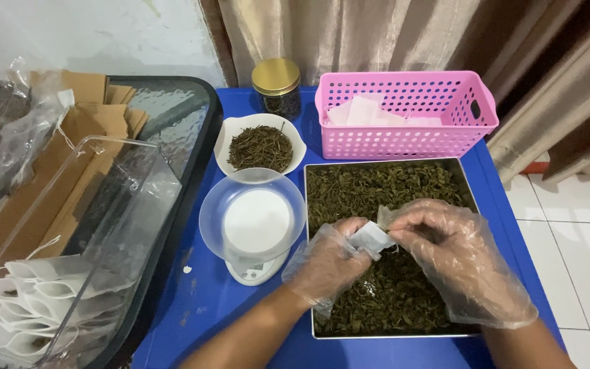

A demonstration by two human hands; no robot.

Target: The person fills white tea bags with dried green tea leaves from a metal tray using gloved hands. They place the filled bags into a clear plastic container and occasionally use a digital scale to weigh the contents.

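Both my hands wear loose clear plastic gloves and meet over a square metal tray filled with dark green dried leaves. My left hand pinches a small white filter bag at its lower left. My right hand grips the same bag at its upper right edge, fingers curled over it. The bag hangs just above the leaves near the middle of the tray.
A small white scale with a clear bowl stands left of the tray. Behind it are a white bowl of dried leaves, a gold-lidded jar and a pink basket. A clear bin with filled bags and brown envelopes lie left.
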